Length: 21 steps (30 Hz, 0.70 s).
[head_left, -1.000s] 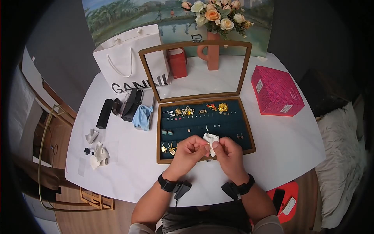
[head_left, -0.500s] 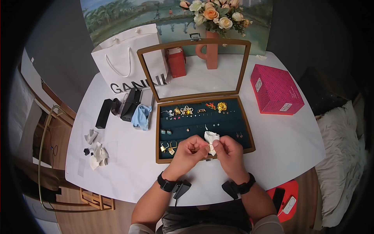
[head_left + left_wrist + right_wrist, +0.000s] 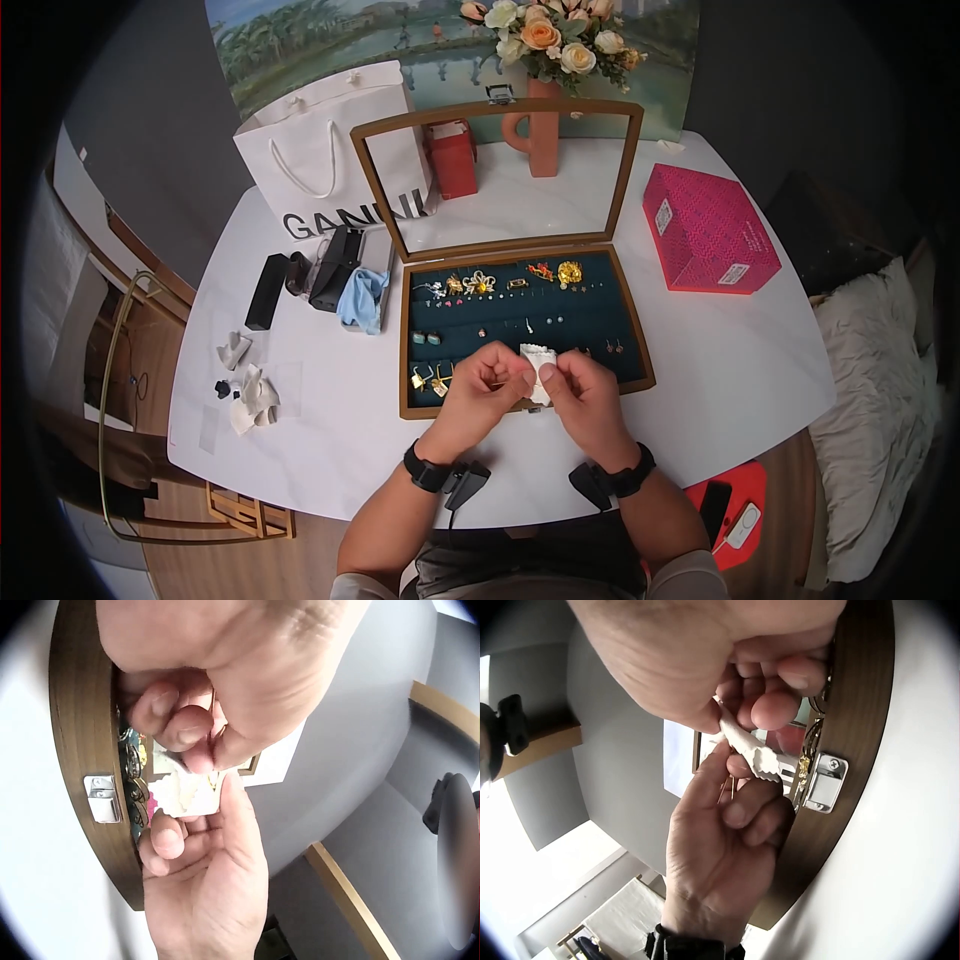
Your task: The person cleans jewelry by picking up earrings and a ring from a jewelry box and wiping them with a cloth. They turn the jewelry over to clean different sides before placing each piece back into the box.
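Both hands meet over the front of a wooden jewellery box (image 3: 404, 345) whose glass lid stands raised. My right hand (image 3: 588, 400) pinches a small white cloth (image 3: 540, 372) with a scalloped edge, folded narrow in the right wrist view. My left hand (image 3: 480, 392) pinches a thin gold piece of jewellery, and its fingertips meet the cloth. Two fine gold prongs (image 3: 733, 787) stick out by the left fingers; the rest is hidden by fingers and cloth. On the dark green lining sit brooches (image 3: 480, 285), small studs and gold square earrings (image 3: 440, 380).
Left of the box are a light blue cloth (image 3: 364, 300), black cases (image 3: 267, 290) and crumpled off-white cloths (image 3: 256, 402). Behind stand a white paper bag (image 3: 330, 150), a red box (image 3: 455, 160) and a flower vase (image 3: 545, 140). A pink box (image 3: 710, 232) sits at the right.
The white cloth has tipped and shifted slightly between the fingers, now lying flatter toward me. Both hands stay over the box front, with small finger movements.
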Available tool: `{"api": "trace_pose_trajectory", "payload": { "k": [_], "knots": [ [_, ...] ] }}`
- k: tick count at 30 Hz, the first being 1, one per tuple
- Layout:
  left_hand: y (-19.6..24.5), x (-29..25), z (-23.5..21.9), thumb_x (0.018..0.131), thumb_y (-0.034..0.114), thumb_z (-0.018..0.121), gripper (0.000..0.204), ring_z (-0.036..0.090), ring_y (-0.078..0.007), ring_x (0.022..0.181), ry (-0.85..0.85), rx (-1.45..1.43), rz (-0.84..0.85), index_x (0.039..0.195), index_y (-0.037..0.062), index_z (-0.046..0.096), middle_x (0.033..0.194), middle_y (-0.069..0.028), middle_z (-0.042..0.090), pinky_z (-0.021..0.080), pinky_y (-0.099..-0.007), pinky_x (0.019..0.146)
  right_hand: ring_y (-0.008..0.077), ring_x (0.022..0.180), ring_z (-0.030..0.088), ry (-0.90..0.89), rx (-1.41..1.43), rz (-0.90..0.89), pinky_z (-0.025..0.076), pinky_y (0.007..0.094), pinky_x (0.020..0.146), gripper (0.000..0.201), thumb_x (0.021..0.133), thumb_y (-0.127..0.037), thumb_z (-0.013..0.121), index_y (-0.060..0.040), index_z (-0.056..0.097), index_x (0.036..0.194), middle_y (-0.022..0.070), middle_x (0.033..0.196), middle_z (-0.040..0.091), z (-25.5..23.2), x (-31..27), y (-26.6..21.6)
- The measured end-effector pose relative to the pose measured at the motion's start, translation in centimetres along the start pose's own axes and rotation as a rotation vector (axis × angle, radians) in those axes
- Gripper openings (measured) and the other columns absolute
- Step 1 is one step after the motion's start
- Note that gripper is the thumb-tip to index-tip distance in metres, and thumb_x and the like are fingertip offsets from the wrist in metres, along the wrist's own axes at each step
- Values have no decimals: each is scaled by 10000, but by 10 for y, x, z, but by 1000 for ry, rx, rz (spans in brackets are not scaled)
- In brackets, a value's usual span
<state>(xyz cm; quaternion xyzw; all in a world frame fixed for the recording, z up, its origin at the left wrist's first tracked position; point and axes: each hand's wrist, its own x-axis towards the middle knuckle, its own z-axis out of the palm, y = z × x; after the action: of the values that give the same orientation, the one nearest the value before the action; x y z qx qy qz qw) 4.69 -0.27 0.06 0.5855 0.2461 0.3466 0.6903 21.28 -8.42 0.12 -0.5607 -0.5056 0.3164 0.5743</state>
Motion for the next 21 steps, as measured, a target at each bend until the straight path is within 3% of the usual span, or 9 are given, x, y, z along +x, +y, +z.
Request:
{"api": "trace_pose_trajectory", "payload": {
  "k": [7, 21],
  "knots": [
    [1, -1, -2, 997, 97, 720, 129, 653, -63, 826, -77, 8, -41, 1008, 25, 614, 909, -21, 699, 542, -226, 767, 28, 633, 493, 3, 18, 6, 405, 233, 540, 201, 1008, -129, 690, 4, 618, 875, -7, 719, 578, 1, 1, 0],
    [-4, 1, 2, 1009, 38, 674, 59, 652, -67, 830, 63, -7, 58, 1020, 26, 618, 905, -29, 710, 540, -225, 787, 21, 615, 461, 16, 1, -32, 380, 230, 529, 207, 1010, -128, 688, 0, 608, 868, -21, 699, 560, 1, 0, 2]
  ]
}}
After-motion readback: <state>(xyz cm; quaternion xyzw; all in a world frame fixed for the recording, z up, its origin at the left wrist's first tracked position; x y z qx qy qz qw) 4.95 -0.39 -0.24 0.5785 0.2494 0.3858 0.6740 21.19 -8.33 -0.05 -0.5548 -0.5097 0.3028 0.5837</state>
